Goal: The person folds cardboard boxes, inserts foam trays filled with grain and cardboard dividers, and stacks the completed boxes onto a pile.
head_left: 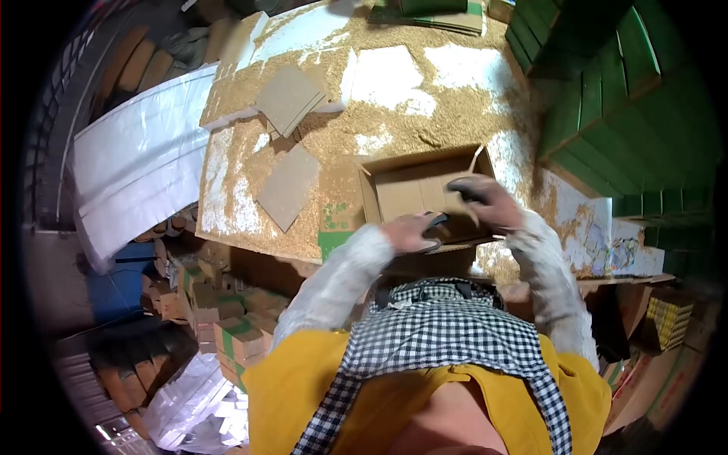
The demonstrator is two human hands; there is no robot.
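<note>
An open cardboard box [409, 186] lies on the table [250, 163], with its bare inner bottom showing. My left hand [412, 233] is at the box's near edge, thumb and fingers apart, with dark coverings on the fingertips. Over the right part of the box is my right hand [489, 203], its dark-tipped fingers bent and pointing left; whether it grips anything is not clear. Flat grey-brown cardboard sheets [288, 186] lie left of the box, and more are stacked [287, 98] behind them.
Green boxes [607, 114] are stacked high at the right. Sawdust-like crumbs cover much of the table. Flat green-edged cartons [432, 19] lie at the far side. A white sheet [144, 152] is at the left, and small cartons [239, 337] are piled below the table's left side.
</note>
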